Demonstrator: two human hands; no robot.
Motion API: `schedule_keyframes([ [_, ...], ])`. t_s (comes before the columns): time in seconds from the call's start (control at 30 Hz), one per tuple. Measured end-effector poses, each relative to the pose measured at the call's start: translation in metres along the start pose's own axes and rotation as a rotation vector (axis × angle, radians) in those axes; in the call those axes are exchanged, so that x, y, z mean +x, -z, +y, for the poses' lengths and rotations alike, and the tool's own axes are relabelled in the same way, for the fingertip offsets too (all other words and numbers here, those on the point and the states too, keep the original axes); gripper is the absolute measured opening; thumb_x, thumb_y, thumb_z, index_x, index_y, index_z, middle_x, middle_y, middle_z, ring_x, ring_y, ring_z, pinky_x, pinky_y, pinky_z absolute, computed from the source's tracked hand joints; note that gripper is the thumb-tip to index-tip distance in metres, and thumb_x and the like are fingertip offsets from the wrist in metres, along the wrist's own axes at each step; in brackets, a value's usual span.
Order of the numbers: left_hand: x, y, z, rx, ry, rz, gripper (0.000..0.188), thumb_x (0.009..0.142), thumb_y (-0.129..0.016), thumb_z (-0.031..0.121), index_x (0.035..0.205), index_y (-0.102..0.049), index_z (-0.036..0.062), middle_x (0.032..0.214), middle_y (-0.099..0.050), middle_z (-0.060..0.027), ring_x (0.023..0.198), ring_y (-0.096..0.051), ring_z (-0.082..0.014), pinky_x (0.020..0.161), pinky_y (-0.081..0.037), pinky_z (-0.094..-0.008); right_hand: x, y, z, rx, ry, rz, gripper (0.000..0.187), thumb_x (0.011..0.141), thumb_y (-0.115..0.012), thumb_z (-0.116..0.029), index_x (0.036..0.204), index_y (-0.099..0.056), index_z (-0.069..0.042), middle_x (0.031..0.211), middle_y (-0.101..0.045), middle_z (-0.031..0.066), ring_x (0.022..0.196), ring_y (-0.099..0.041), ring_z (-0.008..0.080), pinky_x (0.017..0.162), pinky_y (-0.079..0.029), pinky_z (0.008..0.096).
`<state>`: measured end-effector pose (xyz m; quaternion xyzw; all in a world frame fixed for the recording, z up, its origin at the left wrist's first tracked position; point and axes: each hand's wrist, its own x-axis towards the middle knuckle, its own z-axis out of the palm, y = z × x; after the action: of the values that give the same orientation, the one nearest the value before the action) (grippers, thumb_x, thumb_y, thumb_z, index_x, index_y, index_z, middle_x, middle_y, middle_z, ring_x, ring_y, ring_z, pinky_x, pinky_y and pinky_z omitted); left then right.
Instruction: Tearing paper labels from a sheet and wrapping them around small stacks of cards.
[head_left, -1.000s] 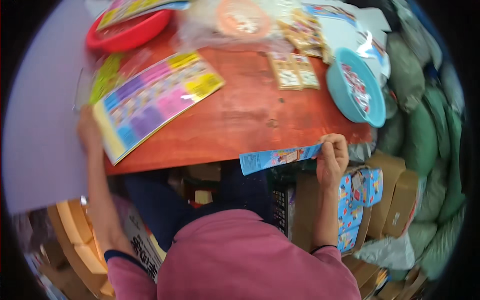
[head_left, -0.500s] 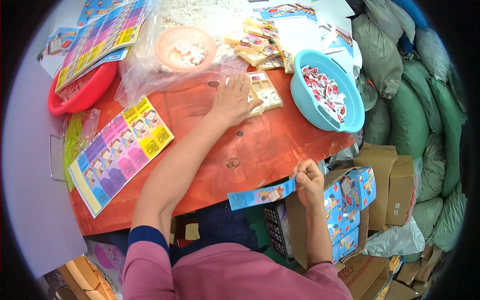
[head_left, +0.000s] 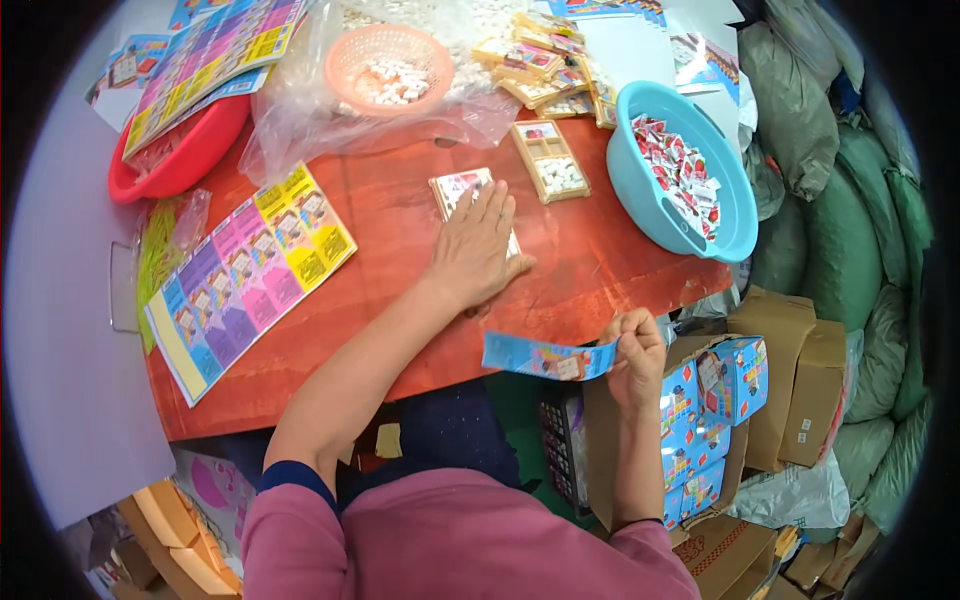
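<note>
My left hand [head_left: 478, 245] lies flat with fingers stretched over a small shallow tray [head_left: 462, 186]. Only the tray's far end, with white and pink showing, and a bit of its right side stick out from under my hand. Held at one end between the fingers of my right hand [head_left: 637, 350], a blue printed paper strip [head_left: 550, 358] reaches leftward above the table's front edge. Beyond my left hand sits a cream compartment tray [head_left: 548, 170] with small white pieces and a red-and-white packet in it.
On the red table [head_left: 400, 340] lies a colourful printed sheet [head_left: 255, 275]. Around the back stand a red basin [head_left: 205, 150], a pink basket [head_left: 345, 95] of white pieces, a pile of filled trays [head_left: 545, 65] and a blue basin [head_left: 640, 190] of packets. An open carton [head_left: 735, 460] holds blue boxes.
My left hand has come nearer with the small tray beneath it, apart from the compartment tray. The strip in my right hand has swung up slightly. The whole view has shifted a little.
</note>
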<state>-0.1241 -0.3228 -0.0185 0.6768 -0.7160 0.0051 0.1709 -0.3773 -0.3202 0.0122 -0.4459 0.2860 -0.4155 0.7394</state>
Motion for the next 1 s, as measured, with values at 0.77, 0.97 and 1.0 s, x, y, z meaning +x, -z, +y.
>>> schedule_keyframes([
  [0.77,-0.195,0.092,0.024,-1.657,0.719,0.263,0.043,0.090,-0.057,0.032,0.112,-0.056,-0.0053,0.097,-0.063,-0.0121,0.084,-0.063,-0.0137,0.067,-0.055,-0.0253,0.001,-0.100,0.031,-0.281,-0.082,-0.026,0.009,0.086,-0.061,-0.008,0.091,-0.053,-0.006,0.080,-0.058,0.0000,0.065,-0.055,0.0053,0.053,-0.046,0.0192],
  [0.97,-0.185,0.077,0.010,-1.385,0.827,0.262,0.025,0.081,-0.067,0.005,0.103,-0.060,-0.0040,0.081,-0.064,-0.0090,0.066,-0.063,-0.0102,0.054,-0.054,-0.0202,0.011,-0.100,0.041,-0.468,-0.076,-0.022,0.027,0.078,-0.071,-0.005,0.096,-0.051,-0.004,0.079,-0.058,0.0011,0.065,-0.054,0.0061,0.056,-0.044,0.0190],
  [1.0,-0.186,0.075,0.010,-1.380,0.826,0.277,0.025,0.081,-0.067,0.005,0.103,-0.060,-0.0040,0.081,-0.064,-0.0090,0.066,-0.063,-0.0102,0.054,-0.054,-0.0202,0.012,-0.100,0.043,-0.553,-0.072,0.003,0.031,0.075,-0.073,-0.004,0.097,-0.050,-0.003,0.079,-0.058,0.0016,0.066,-0.054,0.0063,0.057,-0.043,0.0191],
])
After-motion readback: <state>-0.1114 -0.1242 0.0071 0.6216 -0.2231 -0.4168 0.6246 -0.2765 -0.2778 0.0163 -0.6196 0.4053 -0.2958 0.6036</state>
